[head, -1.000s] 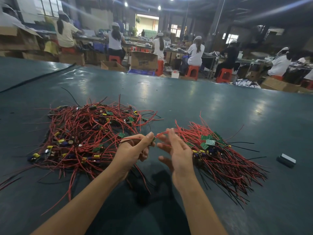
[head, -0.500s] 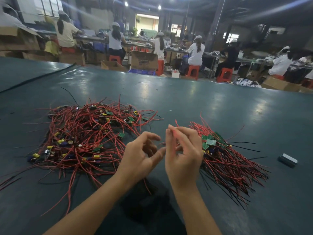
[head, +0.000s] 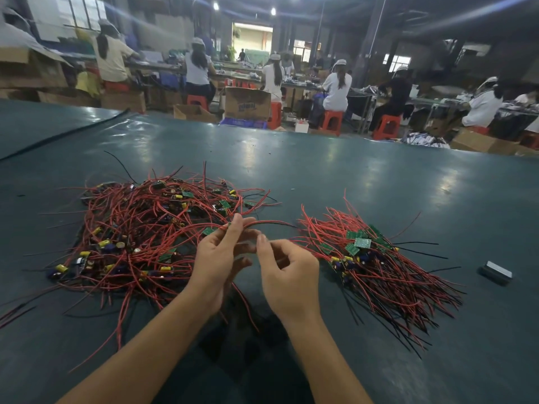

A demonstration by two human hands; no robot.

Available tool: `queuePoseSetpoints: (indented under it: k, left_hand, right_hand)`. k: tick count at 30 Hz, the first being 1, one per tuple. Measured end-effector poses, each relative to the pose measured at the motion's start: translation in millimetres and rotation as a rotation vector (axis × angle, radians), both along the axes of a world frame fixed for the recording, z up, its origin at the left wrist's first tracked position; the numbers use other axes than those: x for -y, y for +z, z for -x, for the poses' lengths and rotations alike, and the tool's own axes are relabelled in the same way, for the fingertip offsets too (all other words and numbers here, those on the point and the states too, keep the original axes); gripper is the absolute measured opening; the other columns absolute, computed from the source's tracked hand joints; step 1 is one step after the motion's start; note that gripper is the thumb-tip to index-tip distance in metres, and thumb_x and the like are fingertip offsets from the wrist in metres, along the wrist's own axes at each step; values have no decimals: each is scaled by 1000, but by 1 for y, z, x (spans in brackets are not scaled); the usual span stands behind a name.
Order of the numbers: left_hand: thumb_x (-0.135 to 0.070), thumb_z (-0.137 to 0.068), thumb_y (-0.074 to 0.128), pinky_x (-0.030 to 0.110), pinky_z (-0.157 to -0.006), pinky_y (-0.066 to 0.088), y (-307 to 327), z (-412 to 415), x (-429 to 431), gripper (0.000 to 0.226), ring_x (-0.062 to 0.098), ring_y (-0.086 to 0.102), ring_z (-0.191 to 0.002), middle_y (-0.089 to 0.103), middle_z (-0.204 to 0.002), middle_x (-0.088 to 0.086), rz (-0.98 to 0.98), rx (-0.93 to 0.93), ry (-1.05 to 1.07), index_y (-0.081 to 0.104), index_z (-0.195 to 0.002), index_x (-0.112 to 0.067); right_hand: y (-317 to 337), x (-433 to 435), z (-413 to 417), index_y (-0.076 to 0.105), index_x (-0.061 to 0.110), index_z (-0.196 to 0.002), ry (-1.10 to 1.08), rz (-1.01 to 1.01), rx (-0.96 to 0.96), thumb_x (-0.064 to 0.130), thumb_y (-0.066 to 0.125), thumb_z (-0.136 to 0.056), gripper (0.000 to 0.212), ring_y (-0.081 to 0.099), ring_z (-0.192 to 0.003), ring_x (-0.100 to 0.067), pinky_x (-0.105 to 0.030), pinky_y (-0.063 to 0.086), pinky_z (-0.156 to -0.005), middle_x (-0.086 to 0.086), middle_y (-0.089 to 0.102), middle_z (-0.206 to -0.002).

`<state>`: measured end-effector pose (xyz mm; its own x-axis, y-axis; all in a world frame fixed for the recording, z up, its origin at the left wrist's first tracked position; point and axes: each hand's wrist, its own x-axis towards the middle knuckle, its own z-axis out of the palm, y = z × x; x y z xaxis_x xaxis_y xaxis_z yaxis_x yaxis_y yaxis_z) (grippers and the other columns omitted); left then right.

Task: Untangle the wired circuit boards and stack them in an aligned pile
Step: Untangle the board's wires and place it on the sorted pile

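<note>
Pinching a red wire (head: pixel 256 222) at centre frame with the left hand (head: pixel 217 258) fingers, curling the right hand (head: pixel 288 277) fingers just beside, grip too blurred to call. Working between the tangled heap (head: pixel 151 228) centre left and the tidier pile (head: pixel 376 258) centre right, both on the desk (head: pixel 350 176).

Tangled heap (head: pixel 140 243) on table (head: pixel 364 176) left, aligned pile (head: pixel 376 263) right, both hands between.

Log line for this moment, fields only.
stage: untangling | left hand: pinches red wire | right hand: curled, grip unclear | tangled pile: beside left hand | aligned pile: beside right hand
</note>
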<state>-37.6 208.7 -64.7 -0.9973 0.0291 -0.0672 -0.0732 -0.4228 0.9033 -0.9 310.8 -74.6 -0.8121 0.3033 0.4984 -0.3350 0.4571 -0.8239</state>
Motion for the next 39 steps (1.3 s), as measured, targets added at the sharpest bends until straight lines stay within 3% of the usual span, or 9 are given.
queuePoseSetpoints:
  k: [3, 9, 11, 14, 17, 19, 28, 33, 39]
  left_hand:
    - [-51, -73, 64, 22, -50, 49, -1, -1, -1, 39, 10, 53, -51, 63, -65, -2, 6, 6, 33, 71, -82, -13]
    - [-50, -82, 59, 23, -47, 38, -5, -3, -7, 38, 9, 44, -48, 54, -64, -2, 130, -80, -66, 79, -86, -17]
    - [-51, -82, 58, 24, -46, 36, -7, -4, -9, 45, 10, 43, -45, 53, -61, 1, 187, -102, -83, 77, -89, -11]
    - [-61, -75, 58, 24, -44, 33, -11, -5, -10, 72, 13, 40, -42, 49, -54, 8, 302, -169, -104, 66, -80, 10]
    - [-64, -77, 55, 26, -44, 35, -13, -6, -9, 65, 16, 45, -41, 54, -47, 11, 432, -296, -58, 63, -50, -4]
    - [-60, -82, 55, 25, -44, 37, -15, -4, -7, 58, 14, 47, -40, 56, -45, 4, 473, -358, -28, 62, -45, -16]
    - [-48, -90, 52, 21, -46, 40, -16, -3, -9, 53, 15, 49, -43, 54, -42, 1, 415, -408, -54, 67, -46, -23]
    - [-34, -94, 58, 18, -44, 36, -12, 0, -6, 48, 12, 40, -41, 49, -40, -3, 330, -313, 8, 67, -55, -9]
    - [-31, -95, 58, 17, -43, 37, -10, -3, -8, 49, 12, 39, -41, 47, -39, -2, 305, -274, 0, 65, -51, -10]
  right_hand:
    - [-1, 4, 0, 63, 28, -56, 87, 234, 210, 37, 59, -97, 42, 49, -49, 0, -11, 38, -50, 14, 57, -50]
    - [5, 6, 2, 77, 34, -70, 145, 549, 124, 28, 65, -94, 28, 54, -56, 2, -14, 45, -57, 13, 66, -62]
    - [4, 6, 3, 78, 32, -71, 101, 596, 141, 28, 67, -93, 25, 50, -54, -1, -20, 44, -56, 12, 62, -60]
    - [3, 3, 6, 77, 24, -65, 57, 680, 146, 20, 70, -91, 28, 61, -62, -4, -23, 51, -62, 5, 72, -67]
    - [4, 1, 8, 75, 17, -61, 56, 699, 116, 14, 70, -90, 30, 66, -67, -11, -23, 55, -66, -3, 74, -71]
    - [4, 1, 7, 75, 17, -61, 78, 704, 110, 10, 70, -90, 29, 69, -66, -8, -16, 52, -62, -2, 75, -70]
    - [5, 0, 5, 75, 23, -57, 100, 611, 195, 20, 66, -94, 38, 55, -50, 1, -12, 41, -47, 7, 67, -56]
    - [5, -16, 13, 78, 25, -64, -52, 804, 226, 27, 65, -95, 34, 23, -39, -6, -19, 24, -40, 9, 27, -45]
    - [7, -31, 15, 78, 20, -73, -118, 770, 69, 22, 63, -96, 27, 37, -44, -2, -17, 34, -43, 12, 48, -50]
